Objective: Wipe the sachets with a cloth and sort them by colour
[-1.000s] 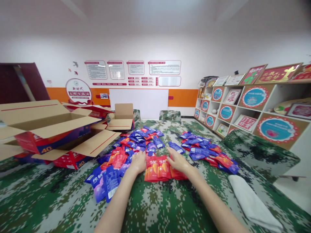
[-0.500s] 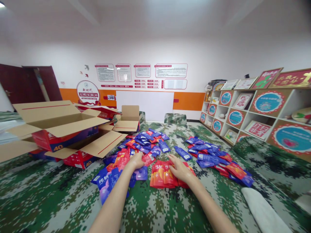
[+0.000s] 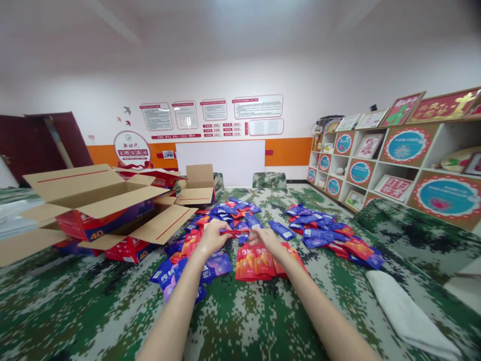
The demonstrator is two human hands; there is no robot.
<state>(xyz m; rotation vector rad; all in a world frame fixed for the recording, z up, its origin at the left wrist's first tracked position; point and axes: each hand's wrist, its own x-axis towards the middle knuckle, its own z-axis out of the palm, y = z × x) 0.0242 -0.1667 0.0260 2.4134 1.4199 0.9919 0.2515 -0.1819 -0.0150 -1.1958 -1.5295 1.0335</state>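
Note:
A red pouch (image 3: 237, 232), seen nearly edge-on, is stretched between my two hands above the table. My left hand (image 3: 213, 238) pinches its left end. The fingers of my right hand (image 3: 265, 239) close on its right end. Just below lies a row of overlapping red-orange pouches (image 3: 257, 263), flat and face up. Blue-purple pouches (image 3: 217, 266) lie by my left forearm, partly covered by it. Behind my hands rises a mixed heap of blue and red pouches (image 3: 231, 208).
Another mixed pile of pouches (image 3: 319, 228) lies at the right, with a single blue pouch (image 3: 281, 229) beside it. Open cardboard boxes (image 3: 108, 200) crowd the left side. A folded white cloth (image 3: 409, 311) rests near the right edge of the camouflage tablecloth (image 3: 240, 321).
My left hand has lifted a red pouch from the heap and moved right. My right hand has come off the red row to meet it. The view has shifted slightly.

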